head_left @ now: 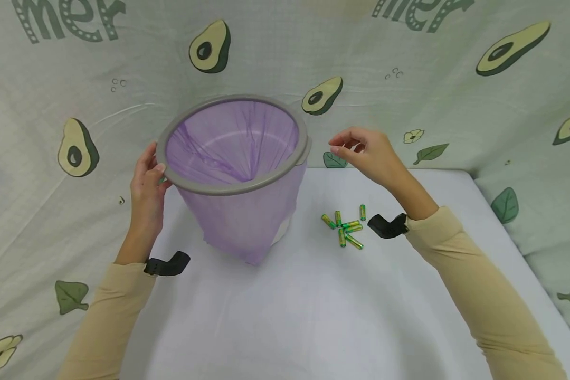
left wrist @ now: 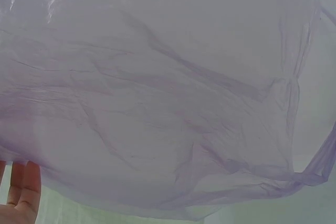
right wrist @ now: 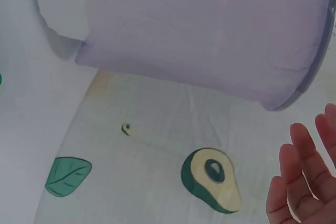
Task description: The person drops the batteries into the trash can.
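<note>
A trash bin [head_left: 190, 187] with a grey rim and a translucent purple bag [head_left: 247, 227] stands on the white table. My left hand [head_left: 148, 184] grips the left side of its rim, thumb on the rim and fingers against the outside. In the left wrist view, that hand's fingers [left wrist: 25, 184] show at the bag's edge. To the right of the bin, my right hand [head_left: 368, 155] hangs in the air, fingers loosely bent and holding nothing. Several green and yellow batteries [head_left: 353, 228] lie in a loose cluster on the table below it.
A white table [head_left: 275, 316] runs under the bin and the batteries. Behind it and at the sides hangs pale cloth [head_left: 275, 47] printed with avocados and leaves. Each wrist carries a black camera mount, such as the right mount [head_left: 388, 227].
</note>
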A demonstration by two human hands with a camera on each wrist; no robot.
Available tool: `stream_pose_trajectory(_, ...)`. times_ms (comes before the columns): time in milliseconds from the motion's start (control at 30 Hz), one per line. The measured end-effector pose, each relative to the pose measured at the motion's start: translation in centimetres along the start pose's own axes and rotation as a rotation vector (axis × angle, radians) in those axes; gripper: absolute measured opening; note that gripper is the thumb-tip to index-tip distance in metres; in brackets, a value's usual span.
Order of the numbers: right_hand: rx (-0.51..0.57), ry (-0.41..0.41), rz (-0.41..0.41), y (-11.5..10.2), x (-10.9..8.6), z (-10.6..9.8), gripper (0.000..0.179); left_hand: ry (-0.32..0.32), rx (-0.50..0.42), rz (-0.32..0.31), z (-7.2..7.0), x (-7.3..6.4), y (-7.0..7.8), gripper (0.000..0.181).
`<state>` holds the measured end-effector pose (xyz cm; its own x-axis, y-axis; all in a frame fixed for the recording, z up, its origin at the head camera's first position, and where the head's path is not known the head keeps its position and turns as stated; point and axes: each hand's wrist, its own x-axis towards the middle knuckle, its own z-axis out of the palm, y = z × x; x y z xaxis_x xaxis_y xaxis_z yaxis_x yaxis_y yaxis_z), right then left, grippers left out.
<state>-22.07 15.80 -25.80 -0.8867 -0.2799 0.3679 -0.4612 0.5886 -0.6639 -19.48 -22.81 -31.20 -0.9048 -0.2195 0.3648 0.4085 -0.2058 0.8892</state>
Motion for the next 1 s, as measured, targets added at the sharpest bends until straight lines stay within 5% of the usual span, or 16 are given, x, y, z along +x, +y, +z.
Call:
stream_pose_trajectory(500,0.001,-0.327,0.176,5.4,-2.6,1.7,0.039,0.003,-0.012,0.007,0.0,0.0,-0.2,0.051)
stream_pose_trajectory(1000,0.025,-0.369,0.304,10.0,-5.3,3.2,0.045,0.011,-0.013,0.011,0.1,0.0,-0.2,0.049)
